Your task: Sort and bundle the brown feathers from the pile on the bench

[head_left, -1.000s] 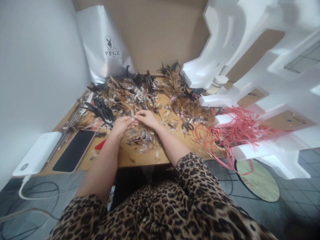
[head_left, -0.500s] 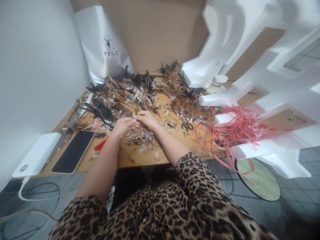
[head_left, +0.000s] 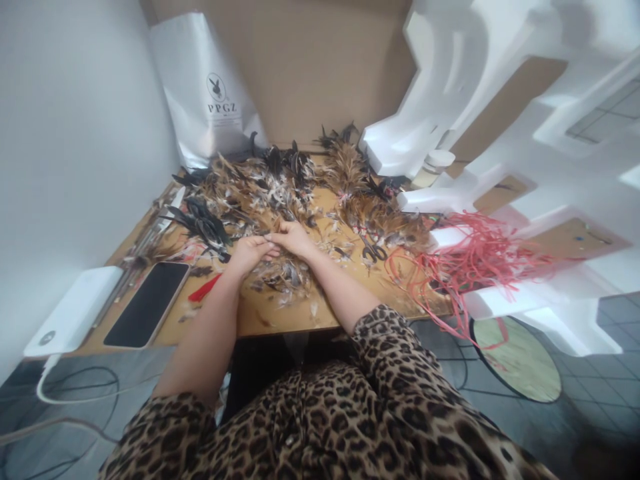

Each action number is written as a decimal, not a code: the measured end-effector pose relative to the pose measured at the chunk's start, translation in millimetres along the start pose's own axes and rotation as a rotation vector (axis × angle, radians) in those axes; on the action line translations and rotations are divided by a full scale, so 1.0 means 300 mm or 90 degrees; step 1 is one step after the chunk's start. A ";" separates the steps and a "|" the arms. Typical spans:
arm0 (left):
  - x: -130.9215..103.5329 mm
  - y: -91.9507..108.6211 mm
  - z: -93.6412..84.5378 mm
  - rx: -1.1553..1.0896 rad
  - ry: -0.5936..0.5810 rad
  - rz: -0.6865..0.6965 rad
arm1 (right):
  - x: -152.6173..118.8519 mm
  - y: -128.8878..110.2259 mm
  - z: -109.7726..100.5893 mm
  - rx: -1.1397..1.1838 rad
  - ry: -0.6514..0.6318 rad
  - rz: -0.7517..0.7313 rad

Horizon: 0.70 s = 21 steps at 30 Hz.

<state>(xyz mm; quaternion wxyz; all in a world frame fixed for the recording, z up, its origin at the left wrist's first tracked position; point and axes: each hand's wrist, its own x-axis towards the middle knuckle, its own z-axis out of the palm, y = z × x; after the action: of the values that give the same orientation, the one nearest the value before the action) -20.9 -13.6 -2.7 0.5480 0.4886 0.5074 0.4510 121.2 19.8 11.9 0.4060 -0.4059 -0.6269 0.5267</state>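
Note:
Brown, black and white feathers (head_left: 235, 190) lie in a large heap across the back of the wooden table. In front of the heap my left hand (head_left: 254, 255) and my right hand (head_left: 290, 239) meet, fingertips touching. Both hands are pinched closed on something small that I cannot make out; it may be part of a feather. A smaller pile of loose feathers (head_left: 287, 279) lies just below my fingers. Dark feathers (head_left: 200, 223) are to the left of my left hand, and a red piece (head_left: 204, 288) lies beside my left forearm.
Black scissors (head_left: 374, 250) lie to the right, near red strings (head_left: 480, 257) draped over white foam (head_left: 530, 300). A phone (head_left: 147, 303) and a white power bank (head_left: 75, 310) with a cable are at the left. Behind stands a silver-white bag (head_left: 200, 93); a lidded jar (head_left: 435, 167) is at the back right.
My left hand and forearm have shifted very slightly to the right, uncovering more of the red piece. The fingertips of both hands remain together.

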 end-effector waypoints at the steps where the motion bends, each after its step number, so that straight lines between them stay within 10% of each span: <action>1: 0.001 0.000 0.003 -0.006 0.006 0.003 | 0.001 0.002 0.002 0.003 0.001 -0.003; 21: 0.023 -0.029 -0.007 0.025 0.049 0.051 | 0.014 0.019 -0.002 -0.109 0.050 -0.037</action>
<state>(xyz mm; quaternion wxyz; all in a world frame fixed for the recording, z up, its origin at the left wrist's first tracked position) -22.4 -7.5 -12.1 0.4996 0.5017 0.5171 0.4810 120.7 24.6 6.8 0.4092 -0.4407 -0.6650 0.4428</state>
